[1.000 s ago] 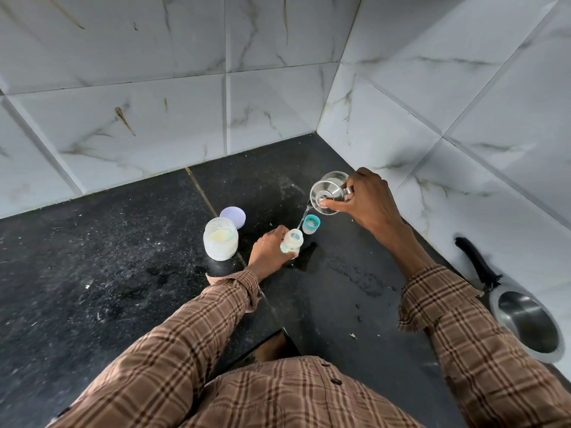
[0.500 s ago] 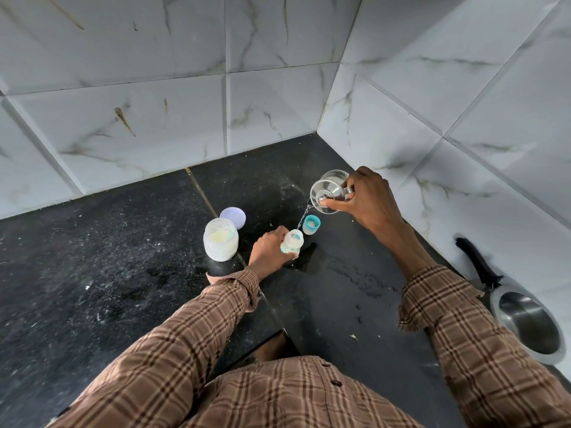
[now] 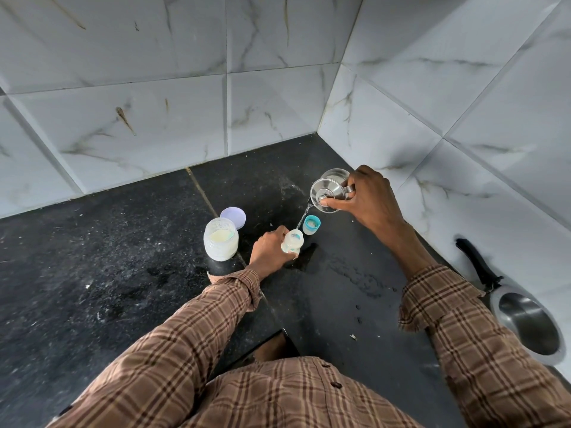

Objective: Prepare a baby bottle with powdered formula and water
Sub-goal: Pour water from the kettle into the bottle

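Note:
A small clear baby bottle (image 3: pixel 292 241) stands open on the black counter, and my left hand (image 3: pixel 269 249) grips its side. Above and to the right, my right hand (image 3: pixel 367 196) holds a tilted steel cup (image 3: pixel 328 190). A thin stream of water (image 3: pixel 303 216) falls from the cup's rim into the bottle's mouth. The teal bottle cap (image 3: pixel 311 224) stands just behind the bottle. To the left is an open white jar of pale yellow formula powder (image 3: pixel 220 239), with its lilac lid (image 3: pixel 233 217) lying behind it.
The black counter (image 3: pixel 92 273) meets white marble-tiled walls at the back and right. A steel pan with a black handle (image 3: pixel 525 322) sits at the right edge. Water patches (image 3: pixel 358 276) lie on the counter to the right of the bottle.
Water keeps pouring from the cup into the bottle. Both hands hold nearly the same positions.

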